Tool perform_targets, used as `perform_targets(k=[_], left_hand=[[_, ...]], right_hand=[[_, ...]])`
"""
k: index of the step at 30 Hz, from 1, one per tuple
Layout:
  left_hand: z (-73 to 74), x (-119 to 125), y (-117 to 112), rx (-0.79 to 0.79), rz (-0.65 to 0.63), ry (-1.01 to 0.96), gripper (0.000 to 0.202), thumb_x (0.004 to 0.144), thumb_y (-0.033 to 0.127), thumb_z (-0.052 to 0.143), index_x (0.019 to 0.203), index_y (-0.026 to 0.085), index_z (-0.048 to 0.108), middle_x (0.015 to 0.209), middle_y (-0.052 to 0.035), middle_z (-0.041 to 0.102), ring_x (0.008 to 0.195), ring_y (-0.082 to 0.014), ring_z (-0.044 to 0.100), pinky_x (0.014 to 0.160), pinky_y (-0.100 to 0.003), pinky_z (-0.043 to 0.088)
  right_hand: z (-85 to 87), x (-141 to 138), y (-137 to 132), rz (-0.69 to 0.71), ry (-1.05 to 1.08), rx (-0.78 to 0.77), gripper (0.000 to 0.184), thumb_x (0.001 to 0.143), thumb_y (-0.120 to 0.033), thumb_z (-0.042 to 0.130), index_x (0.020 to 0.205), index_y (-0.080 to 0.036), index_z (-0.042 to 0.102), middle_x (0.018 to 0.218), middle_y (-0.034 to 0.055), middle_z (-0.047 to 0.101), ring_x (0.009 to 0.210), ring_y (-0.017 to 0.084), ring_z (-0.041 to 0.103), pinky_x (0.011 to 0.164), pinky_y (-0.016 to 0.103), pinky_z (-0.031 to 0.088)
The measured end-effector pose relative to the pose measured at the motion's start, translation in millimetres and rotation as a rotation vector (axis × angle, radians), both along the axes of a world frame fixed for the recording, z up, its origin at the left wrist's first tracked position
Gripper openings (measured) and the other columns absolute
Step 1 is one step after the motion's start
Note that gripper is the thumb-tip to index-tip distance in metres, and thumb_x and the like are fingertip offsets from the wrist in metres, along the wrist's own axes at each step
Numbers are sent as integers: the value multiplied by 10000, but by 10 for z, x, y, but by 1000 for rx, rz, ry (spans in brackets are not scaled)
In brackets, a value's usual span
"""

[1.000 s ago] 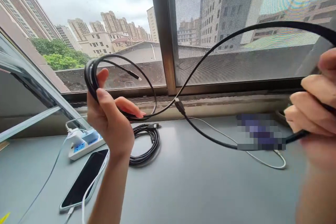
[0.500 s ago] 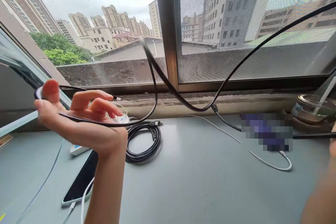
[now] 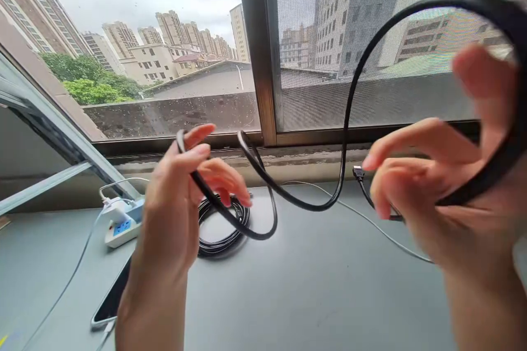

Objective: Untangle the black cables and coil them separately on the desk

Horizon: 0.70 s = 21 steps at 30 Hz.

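A black cable [image 3: 319,207] hangs in loose bends between my two hands, above the table. My left hand [image 3: 168,203] holds it between thumb and forefinger, the other fingers loosely curled. Over on the right, the cable arcs in a wide loop around the thumb of my right hand [image 3: 444,197] and crosses its palm, with the fingers bent around it. A black plug with a metal tip [image 3: 358,173] sticks out to the left of the right fingertips. Behind my left fingers lies a second black cable [image 3: 224,250], wound into a coil and partly hidden.
A phone [image 3: 111,296] with a white charging cord lies left, partly behind my left forearm. Beside it sits a white power strip [image 3: 119,233] with chargers. A thin white cord [image 3: 382,233] crosses the grey table [image 3: 288,296]. The window frame [image 3: 267,109] rises behind.
My right hand has come into view from the right edge, with the cable looped around it. My left hand has shifted right and turned more upright. The cable's bends have drawn closer together.
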<state>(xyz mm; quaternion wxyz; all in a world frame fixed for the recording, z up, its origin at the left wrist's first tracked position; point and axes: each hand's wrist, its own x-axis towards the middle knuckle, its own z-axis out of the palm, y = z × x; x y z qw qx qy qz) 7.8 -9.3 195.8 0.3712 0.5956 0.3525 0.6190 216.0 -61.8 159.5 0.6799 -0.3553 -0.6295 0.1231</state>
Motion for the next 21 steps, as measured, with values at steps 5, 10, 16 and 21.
perform_targets(k=[5,10,16,21], left_hand=[[-77,64,-31,-112,-322,275,391,846,416,543,1142,163,570,746,-103,708,600,-217,660,585,-334,511],[-134,224,-57,-150,-398,143,460,821,404,601,1216,178,531,883,-102,705,741,-225,675,665,-351,534],[-167,283,-14,-105,-376,31,311,776,331,672,1033,185,573,702,-33,656,605,-156,627,564,-273,519],[-117,183,101,-87,-328,-105,358,613,380,798,804,216,543,579,22,589,507,-118,569,420,-203,439]], right_hand=[[-3,-49,77,115,-252,-141,892,679,-346,784,1402,-425,267,1213,37,562,507,54,525,318,158,347],[-121,-173,153,39,-406,-236,848,737,-285,712,1444,-309,244,926,-2,665,369,38,435,376,180,425],[-98,-167,176,-58,-455,-223,658,796,-231,623,1397,-259,357,658,-59,607,403,71,464,431,185,420],[-33,-53,226,-278,-395,-158,438,840,-223,572,1272,-274,529,686,-39,586,565,100,548,536,214,449]])
